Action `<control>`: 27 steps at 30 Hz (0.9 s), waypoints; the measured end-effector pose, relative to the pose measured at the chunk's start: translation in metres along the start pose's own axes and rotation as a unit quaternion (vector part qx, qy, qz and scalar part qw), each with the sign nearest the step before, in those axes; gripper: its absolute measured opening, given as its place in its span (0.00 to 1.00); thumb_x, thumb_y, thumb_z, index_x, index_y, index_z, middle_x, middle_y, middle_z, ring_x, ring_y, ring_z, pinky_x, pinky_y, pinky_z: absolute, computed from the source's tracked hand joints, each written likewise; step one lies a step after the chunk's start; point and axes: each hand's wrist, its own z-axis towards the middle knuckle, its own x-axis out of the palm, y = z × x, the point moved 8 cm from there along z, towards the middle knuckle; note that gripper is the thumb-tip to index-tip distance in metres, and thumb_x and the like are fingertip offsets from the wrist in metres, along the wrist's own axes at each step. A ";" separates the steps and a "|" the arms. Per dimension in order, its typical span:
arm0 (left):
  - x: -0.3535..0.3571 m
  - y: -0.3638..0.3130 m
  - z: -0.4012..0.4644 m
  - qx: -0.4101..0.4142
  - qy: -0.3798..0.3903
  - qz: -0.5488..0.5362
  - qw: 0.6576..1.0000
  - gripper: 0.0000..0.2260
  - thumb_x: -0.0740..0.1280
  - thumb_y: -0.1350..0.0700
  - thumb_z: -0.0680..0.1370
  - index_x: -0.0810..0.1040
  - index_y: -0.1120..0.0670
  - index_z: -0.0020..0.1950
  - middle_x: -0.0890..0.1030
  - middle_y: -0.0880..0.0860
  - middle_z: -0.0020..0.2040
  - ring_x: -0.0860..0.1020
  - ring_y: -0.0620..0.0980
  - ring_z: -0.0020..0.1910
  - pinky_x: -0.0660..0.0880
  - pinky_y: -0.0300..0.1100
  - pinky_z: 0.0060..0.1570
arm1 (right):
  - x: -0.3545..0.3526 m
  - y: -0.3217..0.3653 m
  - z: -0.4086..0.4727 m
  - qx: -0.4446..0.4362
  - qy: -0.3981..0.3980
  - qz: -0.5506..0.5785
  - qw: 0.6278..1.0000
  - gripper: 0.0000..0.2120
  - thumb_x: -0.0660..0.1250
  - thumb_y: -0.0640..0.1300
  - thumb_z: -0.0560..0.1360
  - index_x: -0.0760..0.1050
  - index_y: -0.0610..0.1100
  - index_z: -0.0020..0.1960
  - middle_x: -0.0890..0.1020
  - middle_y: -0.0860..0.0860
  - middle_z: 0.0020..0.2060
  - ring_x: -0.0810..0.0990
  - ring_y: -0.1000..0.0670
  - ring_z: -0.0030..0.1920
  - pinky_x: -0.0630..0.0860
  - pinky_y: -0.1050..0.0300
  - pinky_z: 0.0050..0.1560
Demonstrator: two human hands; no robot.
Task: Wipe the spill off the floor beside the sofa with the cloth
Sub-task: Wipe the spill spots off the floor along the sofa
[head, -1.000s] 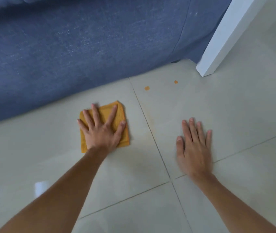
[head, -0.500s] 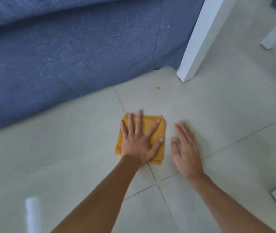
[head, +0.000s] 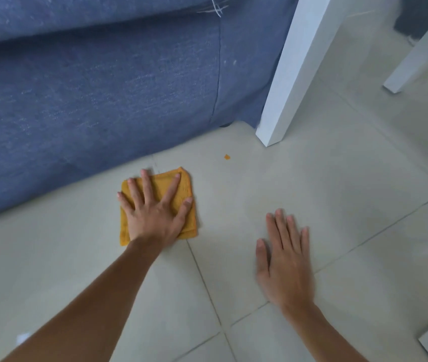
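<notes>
Pale tiled floor (head: 338,205), blue sofa (head: 103,87), possibly table legs (head: 288,74)

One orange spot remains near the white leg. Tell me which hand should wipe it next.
Left. The left hand already presses flat on the cloth, a short slide from the spot. The right hand rests bare on the floor.

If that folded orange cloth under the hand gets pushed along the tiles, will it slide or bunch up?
The folded orange cloth lies flat in layers under the spread left hand, so it looks soft and floppy, and would likely sag if lifted. The glossy pale floor tiles suggest it should slide easily; its uncovered corner might curl or bunch.
</notes>
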 end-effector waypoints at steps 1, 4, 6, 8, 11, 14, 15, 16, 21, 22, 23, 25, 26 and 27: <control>-0.001 -0.010 0.017 0.003 0.000 -0.001 1.000 0.32 0.36 0.26 0.72 0.40 0.30 0.76 0.40 0.59 0.81 0.41 0.68 0.78 0.41 0.70 0.72 | 0.000 -0.002 0.001 0.003 -0.001 0.001 1.000 0.29 0.48 0.53 0.79 0.58 0.44 0.78 0.60 0.47 0.78 0.56 0.46 0.79 0.54 0.39 0.77; -0.001 -0.046 0.063 0.017 0.010 -0.001 1.000 0.33 0.35 0.26 0.72 0.40 0.31 0.77 0.42 0.59 0.81 0.40 0.68 0.78 0.39 0.70 0.72 | 0.001 -0.004 0.003 0.006 -0.016 -0.007 1.000 0.28 0.51 0.53 0.78 0.63 0.44 0.76 0.64 0.47 0.77 0.63 0.45 0.77 0.59 0.39 0.76; -0.001 -0.074 0.083 0.032 0.016 0.003 0.999 0.33 0.35 0.26 0.72 0.41 0.32 0.77 0.45 0.59 0.81 0.42 0.68 0.78 0.38 0.70 0.72 | 0.001 -0.004 0.005 0.007 -0.029 -0.010 1.000 0.28 0.53 0.53 0.78 0.66 0.44 0.75 0.67 0.47 0.75 0.66 0.44 0.75 0.61 0.39 0.74; 0.000 -0.103 0.091 0.053 0.017 -0.002 0.998 0.33 0.36 0.27 0.73 0.42 0.32 0.77 0.46 0.59 0.81 0.44 0.67 0.78 0.37 0.70 0.71 | -0.001 -0.004 0.006 0.002 -0.039 -0.003 0.999 0.27 0.54 0.53 0.77 0.68 0.44 0.73 0.69 0.47 0.74 0.68 0.44 0.74 0.62 0.40 0.74; 0.003 -0.142 0.082 0.096 0.015 -0.008 0.995 0.32 0.37 0.27 0.73 0.42 0.31 0.77 0.41 0.58 0.81 0.41 0.67 0.78 0.37 0.70 0.71 | -0.008 -0.005 0.005 0.009 -0.059 0.045 0.997 0.25 0.54 0.50 0.78 0.71 0.44 0.72 0.72 0.49 0.73 0.70 0.47 0.73 0.63 0.42 0.74; 0.007 -0.170 0.050 0.143 0.020 -0.012 0.990 0.31 0.39 0.28 0.74 0.42 0.31 0.77 0.39 0.58 0.81 0.38 0.68 0.78 0.36 0.71 0.70 | -0.021 -0.014 0.006 0.044 -0.082 0.156 0.983 0.25 0.51 0.50 0.78 0.71 0.43 0.71 0.73 0.48 0.72 0.71 0.50 0.72 0.63 0.46 0.74; 0.008 -0.174 0.037 0.156 0.023 -0.012 0.987 0.31 0.39 0.28 0.74 0.42 0.31 0.77 0.38 0.58 0.81 0.38 0.68 0.78 0.36 0.71 0.70 | -0.025 -0.015 0.008 0.049 -0.082 0.179 0.979 0.26 0.50 0.51 0.78 0.71 0.42 0.71 0.73 0.48 0.72 0.70 0.50 0.72 0.63 0.49 0.74; 0.010 -0.176 0.021 0.168 0.027 -0.014 0.985 0.31 0.39 0.28 0.74 0.43 0.31 0.77 0.38 0.59 0.81 0.38 0.68 0.78 0.35 0.71 0.70 | -0.028 -0.016 0.010 0.050 -0.079 0.191 0.977 0.26 0.51 0.51 0.78 0.70 0.42 0.72 0.72 0.47 0.72 0.70 0.49 0.73 0.63 0.50 0.73; 0.014 -0.146 -0.066 0.186 0.018 -0.048 0.981 0.31 0.42 0.28 0.74 0.47 0.31 0.77 0.40 0.60 0.81 0.37 0.68 0.77 0.36 0.71 0.70 | -0.038 0.002 0.005 0.038 -0.053 0.215 0.974 0.22 0.62 0.43 0.80 0.69 0.40 0.73 0.70 0.44 0.74 0.69 0.44 0.73 0.65 0.47 0.74; 0.013 -0.132 -0.082 0.176 0.013 -0.053 0.983 0.31 0.44 0.28 0.75 0.49 0.32 0.77 0.41 0.60 0.81 0.38 0.68 0.78 0.37 0.71 0.70 | -0.036 0.011 -0.001 0.031 -0.041 0.213 0.976 0.22 0.63 0.42 0.80 0.68 0.41 0.73 0.69 0.44 0.74 0.68 0.44 0.74 0.64 0.47 0.74; 0.012 -0.117 -0.096 0.164 0.007 -0.056 0.985 0.31 0.46 0.28 0.75 0.50 0.32 0.77 0.42 0.60 0.81 0.38 0.69 0.78 0.38 0.71 0.71 | -0.035 0.023 -0.008 0.020 -0.030 0.210 0.977 0.22 0.62 0.42 0.80 0.68 0.42 0.73 0.68 0.45 0.74 0.68 0.44 0.74 0.63 0.47 0.75; 0.010 -0.082 -0.122 0.137 -0.003 -0.060 0.989 0.30 0.49 0.29 0.75 0.51 0.32 0.77 0.44 0.60 0.81 0.40 0.69 0.78 0.41 0.72 0.71 | -0.032 0.052 -0.024 -0.011 -0.015 0.209 0.978 0.22 0.62 0.43 0.80 0.68 0.43 0.74 0.68 0.46 0.75 0.67 0.45 0.74 0.64 0.44 0.74; 0.009 -0.061 -0.134 0.122 -0.007 -0.060 0.991 0.30 0.49 0.29 0.75 0.51 0.32 0.77 0.44 0.60 0.81 0.41 0.69 0.78 0.42 0.72 0.71 | -0.031 0.069 -0.033 -0.029 -0.009 0.210 0.977 0.22 0.61 0.44 0.80 0.68 0.43 0.73 0.69 0.46 0.75 0.67 0.45 0.74 0.64 0.43 0.74; 0.008 -0.039 -0.145 0.105 -0.012 -0.058 0.993 0.30 0.49 0.29 0.75 0.51 0.32 0.77 0.45 0.60 0.81 0.41 0.69 0.78 0.43 0.72 0.71 | -0.030 0.088 -0.043 -0.051 -0.003 0.209 0.977 0.22 0.60 0.46 0.80 0.68 0.43 0.73 0.69 0.45 0.74 0.67 0.45 0.74 0.65 0.43 0.74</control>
